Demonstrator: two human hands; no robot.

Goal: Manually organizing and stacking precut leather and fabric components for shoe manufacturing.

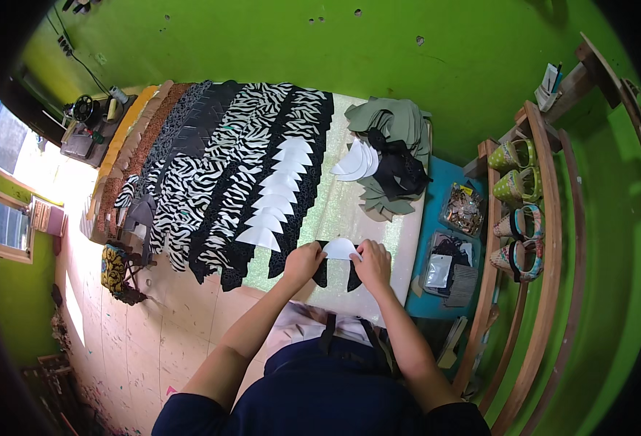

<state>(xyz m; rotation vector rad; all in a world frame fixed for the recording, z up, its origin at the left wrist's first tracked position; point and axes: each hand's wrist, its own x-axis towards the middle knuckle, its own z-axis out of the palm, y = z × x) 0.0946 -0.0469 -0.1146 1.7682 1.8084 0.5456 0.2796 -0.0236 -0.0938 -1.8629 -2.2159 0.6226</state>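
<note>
At the near edge of the table, a white half-moon piece (341, 248) lies over the middle of a black U-shaped piece (354, 279), whose two ends point toward me. My left hand (303, 264) is closed on the left side of these pieces, thumb at the white edge. On the opposite side, my right hand (374, 264) pinches near the white piece's right corner. Farther left, an overlapping row of white half-moon pieces (277, 190) rests on a row of black patterned pieces (307, 200). More white half-moon pieces (356, 161) are fanned out beyond my hands.
Rows of zebra-print pieces (189, 182) cover the table's left. Green-grey pieces (382, 115) and a black heap (400, 171) lie far right. Clear boxes (463, 208) stand on a blue surface (426, 305). A wooden rack (542, 305) holds shoes (518, 185); a sewing machine (86, 120) is far left.
</note>
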